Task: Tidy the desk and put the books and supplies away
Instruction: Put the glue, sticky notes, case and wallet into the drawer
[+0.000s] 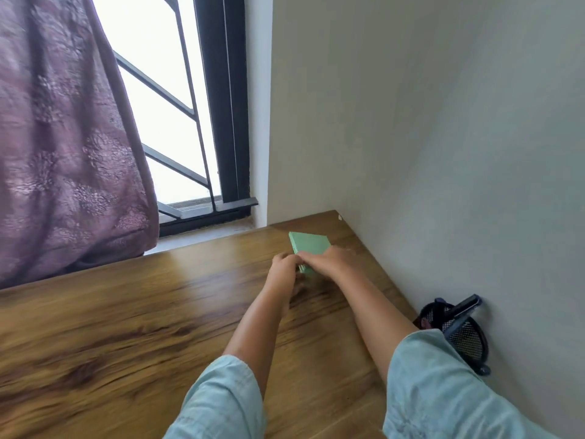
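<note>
Green book (311, 245) by walled desk (142, 327) corner

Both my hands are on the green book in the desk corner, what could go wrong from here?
1. Your right sleeve sits close to the mesh pen holder by the wall; pulling the arm back might tip it.
2. Motion blur hides how the left hand and right hand hold the green book, so it may slip.

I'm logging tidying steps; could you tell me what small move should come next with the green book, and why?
Probably slide the green book into the desk corner: left hand and right hand both touch it, short of the wall.
</note>
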Demonstrator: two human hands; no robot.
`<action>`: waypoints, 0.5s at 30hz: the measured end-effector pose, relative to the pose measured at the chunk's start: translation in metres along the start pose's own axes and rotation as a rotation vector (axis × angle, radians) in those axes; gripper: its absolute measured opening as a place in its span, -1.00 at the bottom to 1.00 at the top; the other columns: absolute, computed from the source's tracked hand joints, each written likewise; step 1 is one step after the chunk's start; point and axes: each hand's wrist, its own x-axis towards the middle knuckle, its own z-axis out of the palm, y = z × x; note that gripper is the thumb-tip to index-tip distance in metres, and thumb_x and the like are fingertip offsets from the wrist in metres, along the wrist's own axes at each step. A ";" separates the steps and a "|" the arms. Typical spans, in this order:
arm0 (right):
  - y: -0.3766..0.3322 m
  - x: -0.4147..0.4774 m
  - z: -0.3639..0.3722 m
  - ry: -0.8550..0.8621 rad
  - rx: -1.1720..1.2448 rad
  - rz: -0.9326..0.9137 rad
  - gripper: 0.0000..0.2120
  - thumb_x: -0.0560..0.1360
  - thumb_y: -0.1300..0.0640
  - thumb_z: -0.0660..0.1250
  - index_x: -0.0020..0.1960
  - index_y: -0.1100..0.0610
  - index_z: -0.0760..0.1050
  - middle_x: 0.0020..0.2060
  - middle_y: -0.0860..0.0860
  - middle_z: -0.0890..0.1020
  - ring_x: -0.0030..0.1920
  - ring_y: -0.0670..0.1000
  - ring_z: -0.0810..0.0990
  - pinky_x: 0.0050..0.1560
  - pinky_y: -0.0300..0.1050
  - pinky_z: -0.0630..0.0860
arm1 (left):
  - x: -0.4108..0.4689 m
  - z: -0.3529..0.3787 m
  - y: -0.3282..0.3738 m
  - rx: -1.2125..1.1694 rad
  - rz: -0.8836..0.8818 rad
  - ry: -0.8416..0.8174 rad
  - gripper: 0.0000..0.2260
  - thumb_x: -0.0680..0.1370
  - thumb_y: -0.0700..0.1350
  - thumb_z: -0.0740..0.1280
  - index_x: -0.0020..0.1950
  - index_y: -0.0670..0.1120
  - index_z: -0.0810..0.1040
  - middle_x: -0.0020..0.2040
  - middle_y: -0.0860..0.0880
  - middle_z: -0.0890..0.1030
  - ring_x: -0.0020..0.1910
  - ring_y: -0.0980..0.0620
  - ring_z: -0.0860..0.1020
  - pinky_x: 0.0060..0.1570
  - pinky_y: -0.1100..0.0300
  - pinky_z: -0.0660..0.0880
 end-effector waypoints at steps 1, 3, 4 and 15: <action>-0.001 -0.006 -0.002 -0.014 0.033 -0.017 -0.15 0.33 -0.44 0.22 0.39 0.15 0.37 0.31 0.13 0.45 0.31 0.13 0.43 0.14 -0.07 0.42 | -0.010 -0.003 -0.001 -0.111 -0.016 -0.048 -0.65 0.55 -0.09 0.23 0.33 -0.10 0.38 0.07 -0.10 0.56 -0.04 -0.04 0.57 -0.04 0.10 0.56; -0.001 -0.022 -0.006 -0.007 0.040 -0.077 -0.15 0.32 -0.46 0.23 0.33 0.17 0.43 0.25 0.14 0.51 0.24 0.15 0.49 0.08 -0.07 0.46 | -0.026 -0.008 -0.005 -0.282 -0.011 -0.145 -0.69 0.60 0.03 0.19 0.24 -0.12 0.45 0.10 -0.16 0.58 0.01 -0.08 0.59 -0.03 0.08 0.55; -0.001 -0.031 -0.006 -0.017 0.010 -0.117 -0.16 0.31 -0.45 0.25 0.31 0.17 0.44 0.23 0.14 0.53 0.21 0.15 0.51 0.06 -0.07 0.47 | -0.033 -0.009 -0.009 -0.337 -0.011 -0.149 -0.68 0.60 0.07 0.18 0.19 -0.13 0.47 0.11 -0.19 0.59 0.06 -0.11 0.59 0.04 0.04 0.55; 0.065 -0.087 0.006 0.102 -0.161 -0.134 -0.45 0.52 0.09 0.26 0.46 0.04 0.18 0.45 0.12 0.15 0.37 0.25 0.28 0.31 0.18 0.35 | -0.068 -0.032 -0.038 -0.199 0.040 0.160 -0.74 0.57 -0.25 0.28 0.18 -0.04 0.30 0.04 -0.13 0.55 -0.16 -0.05 0.57 -0.26 0.06 0.56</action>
